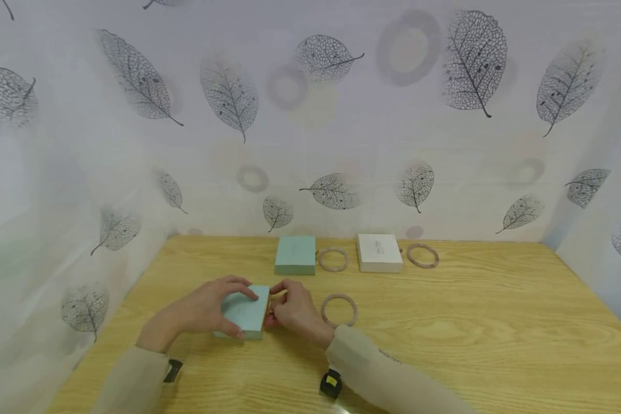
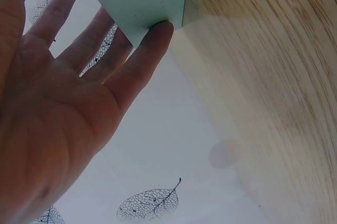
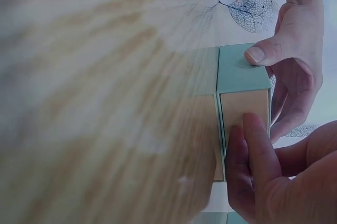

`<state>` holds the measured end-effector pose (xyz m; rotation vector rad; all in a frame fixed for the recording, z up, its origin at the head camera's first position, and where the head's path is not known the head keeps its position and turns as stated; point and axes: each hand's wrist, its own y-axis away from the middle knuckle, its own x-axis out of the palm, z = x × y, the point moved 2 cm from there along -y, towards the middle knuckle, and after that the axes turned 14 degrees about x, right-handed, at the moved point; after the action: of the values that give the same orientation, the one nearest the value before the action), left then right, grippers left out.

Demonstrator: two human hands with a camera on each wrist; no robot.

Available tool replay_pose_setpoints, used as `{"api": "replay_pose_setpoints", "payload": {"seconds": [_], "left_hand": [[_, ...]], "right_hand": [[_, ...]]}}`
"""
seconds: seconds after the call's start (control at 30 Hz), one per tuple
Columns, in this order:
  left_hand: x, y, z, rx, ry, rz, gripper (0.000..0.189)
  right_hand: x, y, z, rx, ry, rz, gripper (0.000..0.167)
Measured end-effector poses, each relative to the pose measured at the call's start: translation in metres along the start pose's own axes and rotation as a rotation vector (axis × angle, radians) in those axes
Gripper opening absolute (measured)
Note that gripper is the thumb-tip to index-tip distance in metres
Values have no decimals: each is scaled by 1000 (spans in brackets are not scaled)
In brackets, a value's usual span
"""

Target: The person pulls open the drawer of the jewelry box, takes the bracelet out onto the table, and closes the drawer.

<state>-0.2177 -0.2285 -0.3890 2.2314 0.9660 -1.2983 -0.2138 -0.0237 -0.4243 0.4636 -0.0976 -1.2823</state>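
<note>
On the wooden table at the left front lies a flat mint-green box (image 1: pixel 245 310). My left hand (image 1: pixel 202 307) grips it from the left, thumb on the near side and fingers over the top and far edge. The left wrist view shows a fingertip pressed against a side of the box (image 2: pixel 152 3). At its right end my right hand (image 1: pixel 296 310) has curled fingers with the tips close together against the peach-coloured end face (image 3: pixel 237 103). Whatever lies between those fingertips is hidden. A pale pinkish bangle (image 1: pixel 338 296) lies just right of my right hand.
Behind stand a second mint-green box (image 1: pixel 296 253) with a bangle (image 1: pixel 333 270) beside it, and a white box (image 1: pixel 379 250) with dark lettering, another bangle (image 1: pixel 422 267) at its right. A leaf-patterned curtain (image 1: pixel 341 132) borders the table's back and sides.
</note>
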Motion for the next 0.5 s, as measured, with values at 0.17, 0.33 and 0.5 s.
{"api": "replay_pose_setpoints", "payload": {"seconds": [0.17,0.33,0.5], "left_hand": [[-1,1,-1,-3,2,1,61],[-2,2,-1,-9,-1,2,61],[0,2,0,0,-12,-4,62]], "right_hand": [[1,0,1,-3,0,1,28],[0,0,2,-5,9,19,28],[-13,7,2,-25,100,85,32]]}}
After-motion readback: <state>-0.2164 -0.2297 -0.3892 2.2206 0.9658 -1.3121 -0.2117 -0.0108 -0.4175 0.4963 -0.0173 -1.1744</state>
